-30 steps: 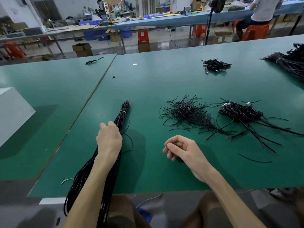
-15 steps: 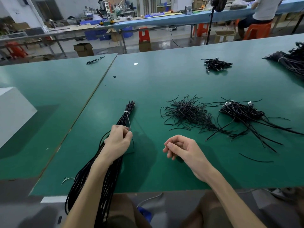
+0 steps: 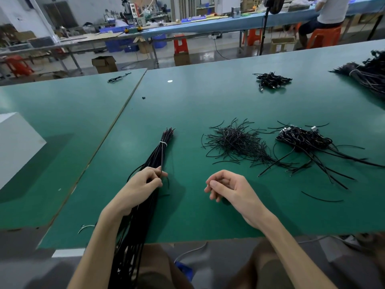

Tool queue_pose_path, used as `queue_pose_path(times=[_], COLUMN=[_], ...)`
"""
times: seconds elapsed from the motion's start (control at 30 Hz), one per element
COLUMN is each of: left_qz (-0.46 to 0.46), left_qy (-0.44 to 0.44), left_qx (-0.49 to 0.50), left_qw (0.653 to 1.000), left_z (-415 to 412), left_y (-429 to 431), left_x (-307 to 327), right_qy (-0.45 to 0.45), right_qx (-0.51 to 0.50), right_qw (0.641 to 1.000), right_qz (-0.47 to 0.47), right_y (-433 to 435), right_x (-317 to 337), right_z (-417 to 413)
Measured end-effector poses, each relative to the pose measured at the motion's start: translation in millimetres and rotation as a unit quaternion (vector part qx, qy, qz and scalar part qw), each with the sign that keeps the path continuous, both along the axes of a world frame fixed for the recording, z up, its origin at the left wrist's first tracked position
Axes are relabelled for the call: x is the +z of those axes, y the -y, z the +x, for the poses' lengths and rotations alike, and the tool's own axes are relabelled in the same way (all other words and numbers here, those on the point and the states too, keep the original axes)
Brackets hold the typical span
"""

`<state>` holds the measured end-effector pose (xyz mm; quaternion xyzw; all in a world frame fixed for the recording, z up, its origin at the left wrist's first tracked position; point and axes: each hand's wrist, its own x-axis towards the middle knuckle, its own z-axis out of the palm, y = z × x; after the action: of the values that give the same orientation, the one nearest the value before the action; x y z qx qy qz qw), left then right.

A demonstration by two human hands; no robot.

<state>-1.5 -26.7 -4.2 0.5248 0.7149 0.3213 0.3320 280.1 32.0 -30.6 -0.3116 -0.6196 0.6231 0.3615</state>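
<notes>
Left hand (image 3: pixel 143 185) slid up the wire bundle (image 3: pixel 155 158) toward 1 o'clock, now pinching one strand (image 3: pixel 161 161); bundle lies at 10 o'clock of right hand (image 3: pixel 229 190), which idles loosely curled, empty. Strand pull-out looks next.

Dim overhead light, soft shadows, edges warped.

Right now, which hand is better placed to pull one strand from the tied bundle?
Left. The left hand pinches a thin strand on the bundle, below its white tie. The right hand lies apart on the table, loosely curled and empty.
</notes>
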Motion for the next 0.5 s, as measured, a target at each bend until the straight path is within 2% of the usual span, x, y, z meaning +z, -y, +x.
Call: queue_pose_path(times=[0.13, 0.2, 0.3, 0.37, 0.43, 0.5], left_qz=[-0.014, -0.025, -0.009, 0.033, 0.092, 0.144], left_qy=[0.067, 0.064, 0.021, -0.049, -0.141, -0.182], left_qx=[-0.048, -0.096, -0.101, -0.091, -0.107, -0.134], left_qw=[0.997, 0.993, 0.995, 0.994, 0.980, 0.963], left_z=[-6, -4, 5, 15, 34, 60], left_y=[6, 10, 12, 11, 8, 3], left_x=[5, 5, 6, 10, 17, 20], right_qy=[0.001, 0.003, 0.004, 0.003, 0.006, 0.013], right_qx=[0.002, 0.003, 0.001, 0.004, 0.014, 0.024], right_qw=[1.000, 1.000, 1.000, 1.000, 1.000, 1.000], right_qz=[0.004, 0.006, 0.007, 0.006, 0.008, 0.014], right_y=[0, 0, -1, -2, -2, -1], right_x=[0, 0, -1, -1, -1, 0], right_z=[-1, -1, -1, -2, -3, -3])
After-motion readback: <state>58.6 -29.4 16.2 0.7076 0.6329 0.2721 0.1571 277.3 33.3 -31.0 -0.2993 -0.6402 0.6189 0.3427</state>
